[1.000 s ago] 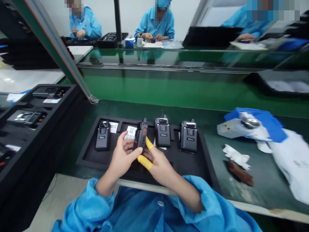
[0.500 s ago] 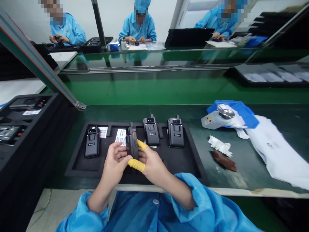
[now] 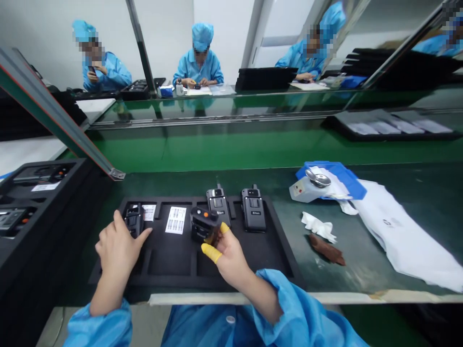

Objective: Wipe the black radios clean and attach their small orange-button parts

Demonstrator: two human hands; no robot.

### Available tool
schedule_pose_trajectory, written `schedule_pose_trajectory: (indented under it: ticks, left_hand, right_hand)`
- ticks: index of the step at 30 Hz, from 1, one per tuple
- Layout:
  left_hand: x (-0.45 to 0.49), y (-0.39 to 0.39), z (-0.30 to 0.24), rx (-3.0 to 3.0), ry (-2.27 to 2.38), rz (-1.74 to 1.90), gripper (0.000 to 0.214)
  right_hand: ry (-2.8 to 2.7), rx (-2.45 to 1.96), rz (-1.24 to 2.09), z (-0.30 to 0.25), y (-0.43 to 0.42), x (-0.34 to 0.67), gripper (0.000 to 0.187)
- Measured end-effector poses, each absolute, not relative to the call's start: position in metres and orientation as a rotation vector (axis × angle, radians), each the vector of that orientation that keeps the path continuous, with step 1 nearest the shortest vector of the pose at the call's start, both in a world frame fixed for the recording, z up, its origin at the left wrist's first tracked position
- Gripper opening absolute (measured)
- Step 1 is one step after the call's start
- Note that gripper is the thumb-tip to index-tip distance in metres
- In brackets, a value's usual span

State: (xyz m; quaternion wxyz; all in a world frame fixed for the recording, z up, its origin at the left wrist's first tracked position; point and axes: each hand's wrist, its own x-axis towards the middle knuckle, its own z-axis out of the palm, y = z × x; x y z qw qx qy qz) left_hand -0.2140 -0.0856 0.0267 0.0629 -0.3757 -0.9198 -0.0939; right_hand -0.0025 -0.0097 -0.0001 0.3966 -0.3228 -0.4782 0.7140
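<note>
My right hand (image 3: 231, 255), with yellow finger cots on thumb and a finger, grips a black walkie-talkie (image 3: 203, 224) above the foam tray (image 3: 170, 260). Its end with an orange button faces up towards me. At the tray's left, the thumb and fingers of my left hand (image 3: 119, 246) are around another walkie-talkie (image 3: 134, 220), whose lower part the hand hides. Two more lie back side up in the tray: a middle walkie-talkie (image 3: 219, 205), partly covered by the held one, and a right walkie-talkie (image 3: 253, 212). A white label sheet (image 3: 176, 220) lies in an uncovered compartment.
At the left stands a stack of foam trays (image 3: 72, 193) with more radios. To the right are a blue bin (image 3: 347, 180), a metal dish (image 3: 318, 179), crumpled tissue (image 3: 319, 226), a brown scrap (image 3: 327, 249) and white bags (image 3: 401, 226). Co-workers sit behind the partition (image 3: 231, 115).
My left hand has let go of the walkie-talkie both hands held and moved left to another. My right hand has tipped the held one. The view has tilted up slightly.
</note>
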Motion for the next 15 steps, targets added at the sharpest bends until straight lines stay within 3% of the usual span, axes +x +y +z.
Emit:
schedule_pose_trajectory:
  ticks: [7,15]
  left_hand:
    - [-0.204,-0.079,0.029,-1.1,-2.827,0.008,0.077]
    - [-0.225,-0.078,0.036,-1.053,-3.082,-0.438,0.083]
  right_hand:
    - [-1.48,-0.736,1.469,-0.016,-0.012,-0.002,0.042]
    - [-1.606,-0.581,1.243,-0.009,-0.014,0.002,0.045]
